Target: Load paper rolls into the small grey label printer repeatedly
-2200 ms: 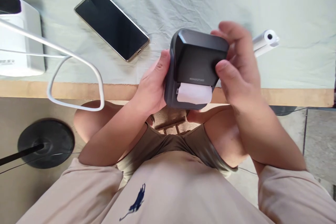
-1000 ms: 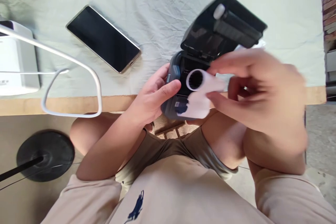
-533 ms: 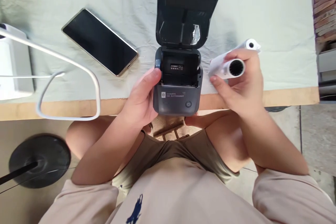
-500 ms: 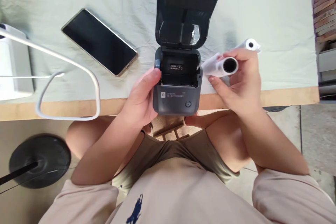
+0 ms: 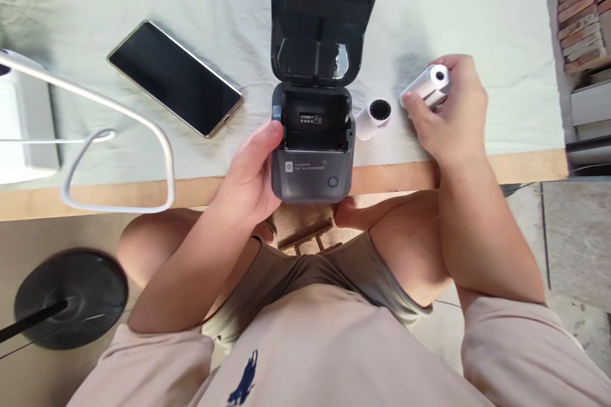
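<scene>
My left hand (image 5: 251,172) grips the left side of a dark grey label printer (image 5: 305,181), thumb near its upper edge. The printer's lid (image 5: 322,25) stands raised, and its inner compartment shows a small printed label with no roll inside. Fingers of my right hand (image 5: 453,108) are closed around a white paper roll (image 5: 424,86) that has a small dark core hole. Just right of the printer, another white roll (image 5: 367,124) with a wider black core rests on the cloth, touched by neither hand. The far fingers of my right hand are partly hidden.
A smartphone (image 5: 175,78) with a dark screen lies left of the printer. A white looped stand (image 5: 167,159) and a white box (image 5: 28,121) are at the far left. The table's wooden edge (image 5: 401,177) runs before me; stacked bricks (image 5: 580,13) stand at right.
My right hand has let go of the wide-core roll beside the printer. It has moved right and taken hold of the small-core roll. My left hand still holds the printer.
</scene>
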`<act>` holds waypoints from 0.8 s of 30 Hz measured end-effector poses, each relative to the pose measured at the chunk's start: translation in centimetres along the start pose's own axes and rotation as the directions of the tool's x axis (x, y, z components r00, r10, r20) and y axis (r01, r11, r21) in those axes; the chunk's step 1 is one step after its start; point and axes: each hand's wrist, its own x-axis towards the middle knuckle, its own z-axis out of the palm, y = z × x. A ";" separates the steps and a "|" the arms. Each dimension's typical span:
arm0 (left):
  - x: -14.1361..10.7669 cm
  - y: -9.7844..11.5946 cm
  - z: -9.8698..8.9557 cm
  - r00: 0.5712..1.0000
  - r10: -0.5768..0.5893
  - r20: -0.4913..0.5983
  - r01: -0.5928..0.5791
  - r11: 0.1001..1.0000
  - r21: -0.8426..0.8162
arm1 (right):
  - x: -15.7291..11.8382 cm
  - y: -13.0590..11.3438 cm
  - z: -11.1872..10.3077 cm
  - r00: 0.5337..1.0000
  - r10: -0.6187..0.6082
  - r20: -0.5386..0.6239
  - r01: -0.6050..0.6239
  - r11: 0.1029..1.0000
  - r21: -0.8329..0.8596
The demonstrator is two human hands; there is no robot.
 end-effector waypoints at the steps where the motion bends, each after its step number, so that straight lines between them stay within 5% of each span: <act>1: 0.0 -0.1 -0.1 1.000 0.011 0.025 -0.011 1.000 0.007 | 0.1 0.1 0.2 0.999 -0.029 -0.033 0.030 0.998 0.046; 6: -0.1 -0.7 -0.4 0.990 0.054 0.133 -0.061 0.997 0.050 | -2.2 -6.6 -1.9 0.923 -0.226 -0.310 0.316 0.906 0.282; 8: -0.2 -0.9 -0.3 0.987 0.057 0.151 -0.067 0.996 0.062 | -3.5 -10.1 -2.7 0.933 -0.232 -0.276 0.305 0.915 0.262; 11: -0.5 -1.1 -0.2 0.984 0.040 0.174 -0.055 0.995 0.081 | -4.3 -13.4 -2.5 0.871 -0.450 -0.194 0.489 0.828 0.274; 15: -0.9 -1.0 0.0 0.988 0.044 0.150 -0.063 0.990 0.126 | -3.7 -14.1 -1.1 0.867 -0.499 0.025 0.492 0.861 0.127; 24: -0.4 -0.5 -0.3 0.984 -0.008 0.176 -0.003 0.998 0.064 | -5.0 -14.6 -0.6 0.771 -0.634 -0.061 0.629 0.742 0.233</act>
